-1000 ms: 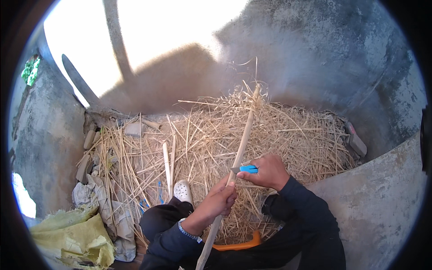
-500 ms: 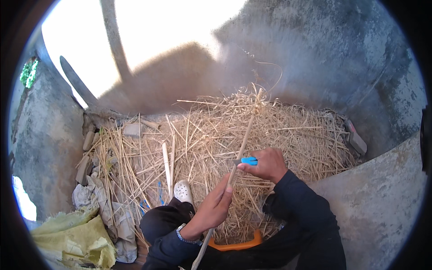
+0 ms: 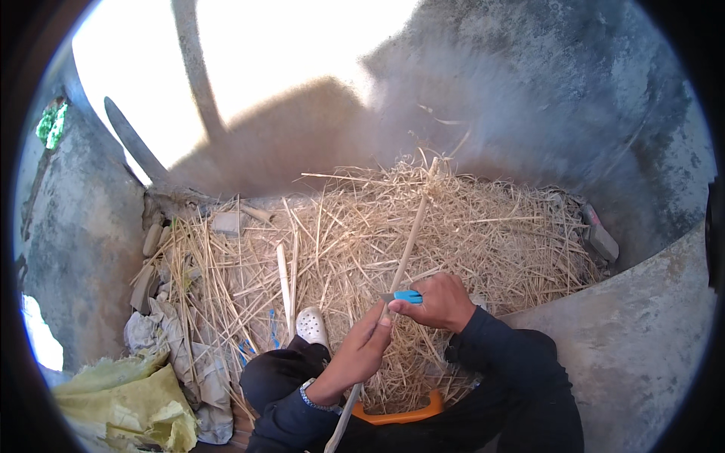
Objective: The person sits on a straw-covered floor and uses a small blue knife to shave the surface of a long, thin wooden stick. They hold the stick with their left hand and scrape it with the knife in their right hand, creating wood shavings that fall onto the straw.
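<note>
A long pale stick [image 3: 408, 248] slants from near my lap up to the shavings at the far side. My left hand [image 3: 357, 353] is closed around its lower part. In my right hand [image 3: 439, 302] is a knife [image 3: 408, 296] with a bright blue handle. Its short dark blade lies against the stick just above my left fingers. The blade's tip is partly hidden by the stick and hand. Thin curled shavings [image 3: 423, 177] cluster around the stick's far end.
Straw-like strips and shavings [image 3: 498, 226] cover the floor. An orange curved handle [image 3: 400, 411] lies between my legs. My left foot wears a white clog [image 3: 311, 326]. Yellow sacking [image 3: 124, 408] is at lower left; a concrete wall [image 3: 529, 98] rises behind. A brick-like block [image 3: 600, 240] sits far right.
My right hand has drawn the knife down along the stick toward my left hand. The loose curl at the far end has shifted. My left hand stays nearly where it was.
</note>
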Available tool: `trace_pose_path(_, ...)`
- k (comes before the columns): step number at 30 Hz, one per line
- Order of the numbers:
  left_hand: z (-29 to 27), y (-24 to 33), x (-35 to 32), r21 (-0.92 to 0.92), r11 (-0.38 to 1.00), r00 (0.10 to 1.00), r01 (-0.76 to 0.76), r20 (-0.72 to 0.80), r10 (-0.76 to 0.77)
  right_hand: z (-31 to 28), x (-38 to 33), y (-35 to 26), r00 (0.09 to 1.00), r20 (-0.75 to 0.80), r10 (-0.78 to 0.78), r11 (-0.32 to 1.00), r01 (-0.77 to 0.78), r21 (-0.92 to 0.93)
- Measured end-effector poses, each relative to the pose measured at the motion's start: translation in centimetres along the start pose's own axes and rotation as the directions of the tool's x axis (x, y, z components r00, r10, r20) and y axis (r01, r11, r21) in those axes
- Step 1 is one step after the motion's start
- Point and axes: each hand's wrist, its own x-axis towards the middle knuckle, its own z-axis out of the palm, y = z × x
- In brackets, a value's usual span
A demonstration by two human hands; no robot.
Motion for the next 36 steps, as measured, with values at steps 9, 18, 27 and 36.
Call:
trace_pose_path(9,1.1,0.4,0.1,0.082,0.986,0.989,-0.144,-0.01,0.145,-0.6,2.4,3.8,0.984,-0.156,0.081,0.984,-0.104,-0.144)
trace_pose_path(18,0.5,0.2,-0.8,0.037,0.998,0.999,-0.046,0.011,0.046,-0.4,1.2,2.2,0.988,-0.099,0.121,0.993,-0.119,0.022)
trace_pose_path(27,1.4,0.0,-0.8,0.174,0.979,0.993,-0.11,-0.027,0.116,-0.1,2.7,5.2,0.976,-0.197,0.095,0.992,-0.109,-0.062)
trace_pose_path(36,2.9,0.0,-0.3,0.161,0.984,0.997,-0.073,0.01,0.072,-3.1,5.3,10.2,0.886,-0.271,0.377,0.886,-0.43,-0.174)
